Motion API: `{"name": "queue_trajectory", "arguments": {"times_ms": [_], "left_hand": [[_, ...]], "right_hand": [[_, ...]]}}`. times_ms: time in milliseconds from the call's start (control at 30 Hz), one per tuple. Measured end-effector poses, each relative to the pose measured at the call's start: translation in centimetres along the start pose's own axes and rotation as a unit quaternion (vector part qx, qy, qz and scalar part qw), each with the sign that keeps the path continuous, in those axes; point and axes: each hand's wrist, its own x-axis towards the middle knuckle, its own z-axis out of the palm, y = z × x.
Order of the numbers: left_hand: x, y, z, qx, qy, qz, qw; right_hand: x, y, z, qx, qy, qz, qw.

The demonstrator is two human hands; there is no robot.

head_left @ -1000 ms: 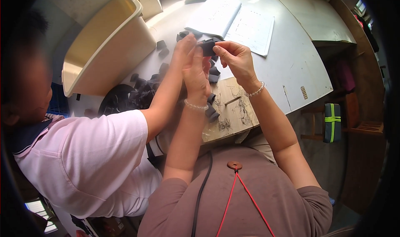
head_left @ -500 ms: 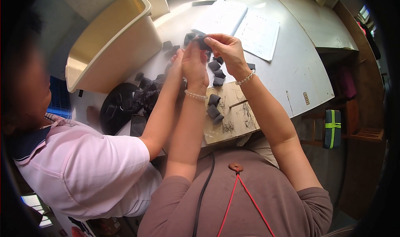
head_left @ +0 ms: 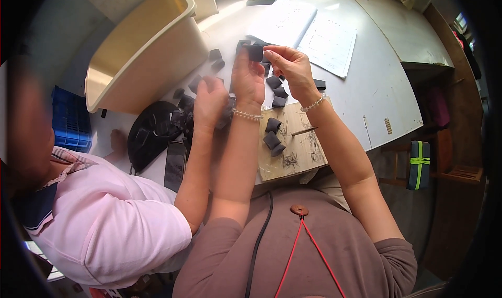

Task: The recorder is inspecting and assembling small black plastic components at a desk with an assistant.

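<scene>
Up over the far part of the white table, my left hand (head_left: pixel 248 83) and my right hand (head_left: pixel 293 70) hold a small dark grey, soft-looking band piece (head_left: pixel 254 53) between them. Left fingertips are closed on its left side; the right thumb and forefinger pinch its right edge. Below my hands, several similar dark pieces (head_left: pixel 280 92) lie in a row. More of these dark pieces (head_left: pixel 272 140) rest on a wooden board (head_left: pixel 300 156), where a nail-like rod (head_left: pixel 305 131) sticks up. Left of my left wrist, a co-worker's hand (head_left: pixel 210 100) is over a heap of dark pieces (head_left: pixel 183 119).
A large cream tub (head_left: pixel 149 62) stands at the back left. Open papers (head_left: pixel 329 41) lie at the back. A black round bag-like thing (head_left: pixel 149 133) and a dark phone-like slab (head_left: pixel 175 164) are at left. The co-worker (head_left: pixel 115 219) sits close by my left arm.
The co-worker's hand has drawn back from beside my left hand to the heap. The piece between my hands has turned, showing its broad face. The whole view has shifted slightly.
</scene>
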Motion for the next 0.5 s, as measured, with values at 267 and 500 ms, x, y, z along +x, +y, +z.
{"name": "queue_trajectory", "arguments": {"times_ms": [267,500], "left_hand": [[-0.2,0.1,0.3,-0.028,-0.001,-0.009,1.000],[-2.6,-0.6,0.0,0.069,-0.026,0.030,0.997]], "right_hand": [[-0.4,0.3,0.0,0.000,-0.014,0.002,1.000],[-1.6,1.0,-0.9,-0.014,0.007,-0.004,1.000]]}}
